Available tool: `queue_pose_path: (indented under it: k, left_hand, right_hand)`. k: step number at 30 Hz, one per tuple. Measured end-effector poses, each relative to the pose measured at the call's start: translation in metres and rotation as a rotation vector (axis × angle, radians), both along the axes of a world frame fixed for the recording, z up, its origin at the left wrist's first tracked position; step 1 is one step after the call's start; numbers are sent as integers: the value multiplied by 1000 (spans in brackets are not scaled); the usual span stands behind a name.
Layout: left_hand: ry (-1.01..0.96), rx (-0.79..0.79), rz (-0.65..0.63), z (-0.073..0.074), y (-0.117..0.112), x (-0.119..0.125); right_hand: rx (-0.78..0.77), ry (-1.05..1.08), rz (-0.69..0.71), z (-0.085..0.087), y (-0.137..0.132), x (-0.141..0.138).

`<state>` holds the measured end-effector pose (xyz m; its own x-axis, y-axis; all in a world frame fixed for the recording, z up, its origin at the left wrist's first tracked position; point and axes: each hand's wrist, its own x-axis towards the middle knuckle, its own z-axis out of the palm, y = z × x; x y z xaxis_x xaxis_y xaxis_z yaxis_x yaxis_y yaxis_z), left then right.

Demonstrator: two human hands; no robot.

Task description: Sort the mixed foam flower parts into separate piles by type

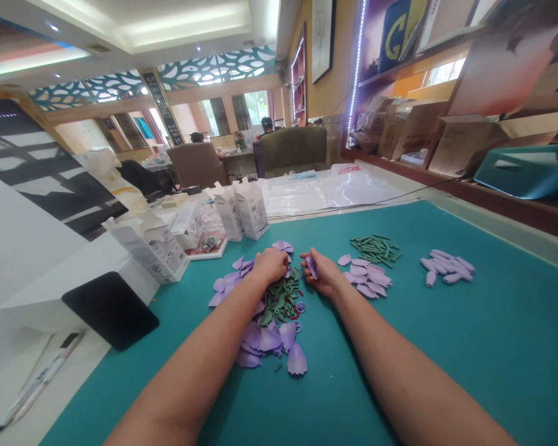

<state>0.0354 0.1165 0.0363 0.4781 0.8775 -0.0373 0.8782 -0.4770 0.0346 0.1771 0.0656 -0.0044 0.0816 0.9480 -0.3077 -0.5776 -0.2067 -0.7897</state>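
Observation:
My left hand (270,265) reaches into the far side of a mixed heap, its fingers curled down; whatever they pinch is hidden. Purple petal-shaped pieces (270,338) lie along the heap's near and left edges, with small green leaf-like pieces (281,300) and a few red bits in its middle. Just right of the heap, my right hand (326,276) is half turned up and holds one purple petal-shaped piece (311,267) between thumb and fingers. Beside that hand lies a separate group of pale purple petal-shaped pieces (366,277).
Green sticks (376,248) and pale purple tube-like pieces (446,267) lie in groups on the right of the green mat (423,359). White boxes (252,210) stand at the back left. A black tablet-like panel (110,311) leans at left, near pens (37,384).

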Motion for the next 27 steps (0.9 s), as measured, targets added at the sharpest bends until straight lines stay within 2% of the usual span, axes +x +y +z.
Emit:
queue_pose_path:
  k: [8,16,23,27]
  left_hand:
    - [-138,-16,65,11,7,-9]
    - [-365,-46,4,16,14,-18]
    - [-447,-85,-159,18,-2,1]
    - [-415,-71,-174,16,-8,14]
  right_hand:
    - [13,-41,3,3,-3,-3]
    - [10,-94,18,5,-5,-5]
    - [0,-78,83,4,-7,-5]
    - [53,30,147,2,-5,0]
